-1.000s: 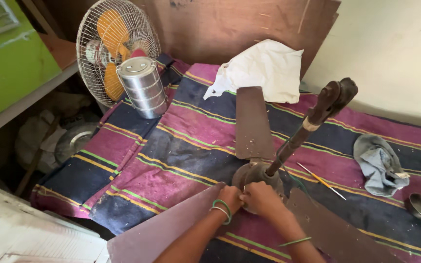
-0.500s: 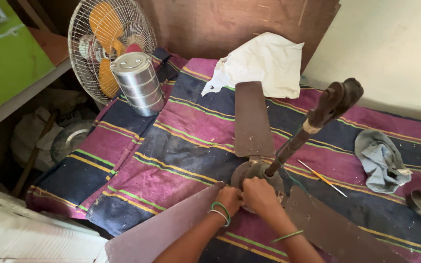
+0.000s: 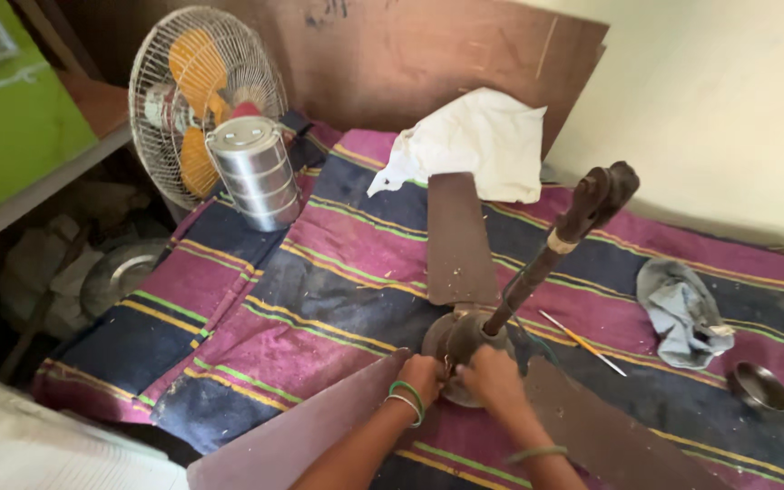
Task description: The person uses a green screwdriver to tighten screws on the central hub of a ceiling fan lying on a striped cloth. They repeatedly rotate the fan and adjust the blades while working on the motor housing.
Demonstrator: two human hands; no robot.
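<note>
While both hands meet at the hub of a brown ceiling fan [image 3: 466, 338] lying on a striped cloth [image 3: 319, 272], the head view looks down on them from the near edge. The left hand [image 3: 424, 377], with green and white bangles at its wrist, has its fingers curled against the near left side of the round motor housing. The right hand [image 3: 492, 381], with a green band further up the forearm, presses on the near right side of the housing, its fingers bunched together; whether either hand pinches a small part cannot be told. The fan sits in the middle of the cloth, its downrod [image 3: 555, 245] rising tilted toward the far right. One blade [image 3: 455, 238] points away to the far side, another blade [image 3: 310, 431] runs to the near left, and a third blade [image 3: 619, 436] runs to the near right.

Far left, a stacked steel lunch carrier [image 3: 251, 172] stands on the cloth just in front of a table fan [image 3: 197, 100] with orange blades. A white cloth bundle [image 3: 474, 145] lies at the far edge, beyond the far blade. To the right lie a thin stick [image 3: 583, 343], a crumpled grey rag [image 3: 682, 313] and a small steel bowl [image 3: 758, 386].
</note>
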